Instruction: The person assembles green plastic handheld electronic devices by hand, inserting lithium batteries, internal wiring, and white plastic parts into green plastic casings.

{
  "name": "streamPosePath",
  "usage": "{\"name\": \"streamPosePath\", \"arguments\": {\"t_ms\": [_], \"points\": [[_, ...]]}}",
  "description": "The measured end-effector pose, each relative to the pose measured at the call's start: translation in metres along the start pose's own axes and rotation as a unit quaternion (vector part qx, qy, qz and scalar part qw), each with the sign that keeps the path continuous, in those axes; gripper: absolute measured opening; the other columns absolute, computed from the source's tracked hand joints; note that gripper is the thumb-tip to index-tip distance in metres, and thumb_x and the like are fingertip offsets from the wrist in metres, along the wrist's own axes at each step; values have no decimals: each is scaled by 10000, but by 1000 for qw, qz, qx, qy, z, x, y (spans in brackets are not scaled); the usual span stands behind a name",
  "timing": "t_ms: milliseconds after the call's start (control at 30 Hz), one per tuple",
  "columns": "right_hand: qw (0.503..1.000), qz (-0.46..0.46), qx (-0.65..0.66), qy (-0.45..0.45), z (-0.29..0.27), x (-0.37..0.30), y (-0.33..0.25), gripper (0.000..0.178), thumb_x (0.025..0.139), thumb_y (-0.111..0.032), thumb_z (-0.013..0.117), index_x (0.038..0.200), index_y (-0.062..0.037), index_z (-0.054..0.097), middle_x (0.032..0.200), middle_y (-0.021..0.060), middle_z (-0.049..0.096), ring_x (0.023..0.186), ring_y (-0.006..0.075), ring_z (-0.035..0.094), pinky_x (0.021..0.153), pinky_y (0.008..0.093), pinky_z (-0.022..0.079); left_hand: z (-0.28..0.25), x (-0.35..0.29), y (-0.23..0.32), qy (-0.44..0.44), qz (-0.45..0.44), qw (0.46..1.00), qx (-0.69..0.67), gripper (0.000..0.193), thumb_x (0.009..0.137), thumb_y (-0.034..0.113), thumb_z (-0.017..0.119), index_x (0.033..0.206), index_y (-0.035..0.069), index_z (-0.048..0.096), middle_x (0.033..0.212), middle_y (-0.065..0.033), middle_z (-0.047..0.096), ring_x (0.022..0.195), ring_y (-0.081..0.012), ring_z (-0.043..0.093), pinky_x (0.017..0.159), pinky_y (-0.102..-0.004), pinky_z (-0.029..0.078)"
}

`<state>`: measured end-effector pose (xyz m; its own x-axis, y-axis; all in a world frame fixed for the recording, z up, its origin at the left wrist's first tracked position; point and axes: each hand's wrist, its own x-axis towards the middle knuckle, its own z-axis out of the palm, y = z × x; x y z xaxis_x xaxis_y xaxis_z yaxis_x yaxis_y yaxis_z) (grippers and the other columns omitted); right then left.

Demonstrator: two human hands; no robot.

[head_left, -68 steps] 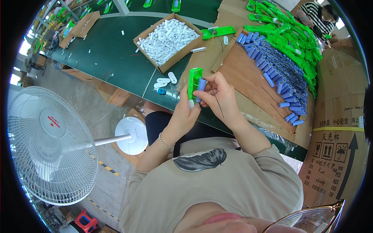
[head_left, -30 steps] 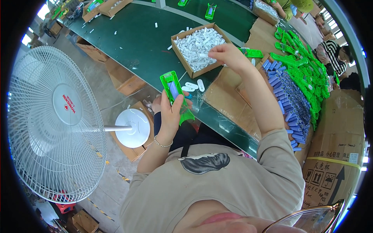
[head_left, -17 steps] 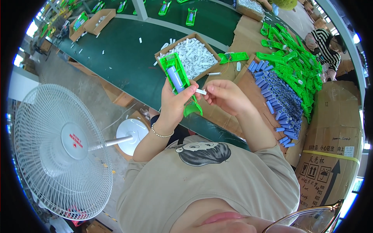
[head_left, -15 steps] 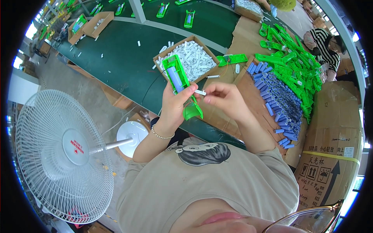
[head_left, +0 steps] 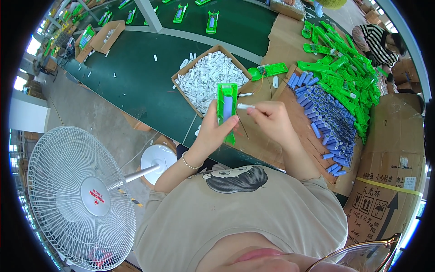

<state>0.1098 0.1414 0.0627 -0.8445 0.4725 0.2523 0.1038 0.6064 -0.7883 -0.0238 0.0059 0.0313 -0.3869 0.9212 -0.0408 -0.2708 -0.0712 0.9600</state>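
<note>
green table [head_left: 145, 86] carries a carton [head_left: 232, 60] and, seemingly, scraps [head_left: 155, 58].

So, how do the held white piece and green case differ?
The white piece is smaller than the green case. The piece points sideways in the picture, the case up and down. Both are held: the piece in the right hand, the case in the left hand.

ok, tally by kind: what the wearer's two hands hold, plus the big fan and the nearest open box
Green case, left hand: 1 (taking the green below the hand as its end)
Blue cylinder in that case: 1
White piece, right hand: 1
Fan: 1
Open box: 1
Total: 5
</note>
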Motion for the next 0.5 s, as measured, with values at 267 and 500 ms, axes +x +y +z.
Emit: {"name": "streamPosePath", "arguments": {"t_ms": [267, 500], "points": [[965, 180, 188, 44, 14, 11, 6, 267, 910, -173, 598, 742, 31, 640, 579, -22, 527, 534, 31, 442, 464, 213, 341, 10, -3, 8, -31, -38, 991, 128, 330, 935, 156, 517, 1199, 8, 385, 912, -79, 566, 770, -143, 608, 652, -291, 494], [981, 186, 50, -27, 0, 14, 9, 329, 916, -211, 582, 711, 43, 612, 543, -33, 478, 533, 49, 395, 466, 266, 337, 4, -3, 3, -57, -86, 987, 125, 291, 935, 171, 510, 1149, 7, 399, 850, -89, 570, 701, -152, 614, 608, -298, 492]]}}
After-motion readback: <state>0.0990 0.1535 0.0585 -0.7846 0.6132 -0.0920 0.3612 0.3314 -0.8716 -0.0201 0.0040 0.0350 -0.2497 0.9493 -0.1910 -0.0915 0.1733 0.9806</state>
